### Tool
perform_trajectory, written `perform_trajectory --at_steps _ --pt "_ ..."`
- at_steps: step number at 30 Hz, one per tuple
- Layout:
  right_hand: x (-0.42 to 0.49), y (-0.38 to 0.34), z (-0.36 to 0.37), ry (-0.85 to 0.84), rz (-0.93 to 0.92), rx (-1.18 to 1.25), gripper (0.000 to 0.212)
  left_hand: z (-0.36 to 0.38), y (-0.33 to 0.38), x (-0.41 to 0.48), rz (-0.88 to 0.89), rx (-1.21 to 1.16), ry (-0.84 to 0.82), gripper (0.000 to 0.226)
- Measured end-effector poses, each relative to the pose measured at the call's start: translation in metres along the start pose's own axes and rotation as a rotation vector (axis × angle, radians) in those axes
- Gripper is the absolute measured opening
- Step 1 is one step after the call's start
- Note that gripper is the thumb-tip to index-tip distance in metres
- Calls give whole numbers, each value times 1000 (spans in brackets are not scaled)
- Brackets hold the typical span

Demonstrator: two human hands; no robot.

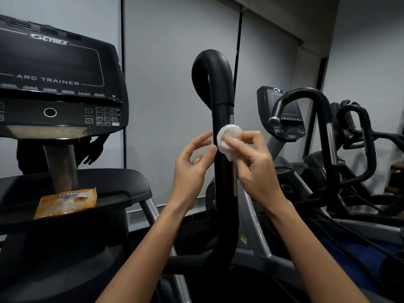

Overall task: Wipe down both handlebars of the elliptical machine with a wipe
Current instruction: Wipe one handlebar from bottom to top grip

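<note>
Right hand pinching wipe on handlebar, left hand slack alongside, wipe partly finger-hidden

The handlebar is glossy black with a narrow silver strip down its side, and the wipe against it is plain white. The console is black with white lettering and thin white outlines, while the packet below it is orange with a pale patch and white letters. Behind them the blinds are pale grey, the frame is mid grey with a small yellow sticker, and the neighbouring handlebar is black with a silver band.
</note>
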State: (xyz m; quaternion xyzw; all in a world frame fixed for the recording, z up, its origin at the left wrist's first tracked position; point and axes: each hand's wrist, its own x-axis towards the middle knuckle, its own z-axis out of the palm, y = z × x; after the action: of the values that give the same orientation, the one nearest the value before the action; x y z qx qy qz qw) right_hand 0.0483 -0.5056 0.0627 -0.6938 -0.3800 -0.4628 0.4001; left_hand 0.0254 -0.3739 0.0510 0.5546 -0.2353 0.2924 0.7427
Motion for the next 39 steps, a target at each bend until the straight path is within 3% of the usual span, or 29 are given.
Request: perform_trajectory --at_steps 4,9,12,15,20,23,28,32,35,39 --pt "6 -9 -8 92 96 128 44 -3 3 0 117 156 -71 46" --pt "-2 -10 -10 62 162 303 61 1 3 12 274 328 29 39" --pt "-3 -6 -17 117 222 492 52 0 6 26 391 501 80 34" --pt "4 0 -20 168 292 439 35 4 20 44 533 668 101 32" --pt "12 5 -17 72 363 404 23 1 26 52 706 920 -17 39" --pt "9 7 -11 58 410 462 21 -11 8 37 729 962 -18 24" --pt "3 9 -2 49 469 507 24 -19 -22 1 663 942 61 25" --pt "3 6 0 66 480 593 25 -3 -2 23 545 829 103 25" --pt "3 8 -1 49 493 609 28 3 13 37 602 819 65 36" --pt "3 9 -2 37 522 632 27 -5 -2 20 693 904 -5 32"
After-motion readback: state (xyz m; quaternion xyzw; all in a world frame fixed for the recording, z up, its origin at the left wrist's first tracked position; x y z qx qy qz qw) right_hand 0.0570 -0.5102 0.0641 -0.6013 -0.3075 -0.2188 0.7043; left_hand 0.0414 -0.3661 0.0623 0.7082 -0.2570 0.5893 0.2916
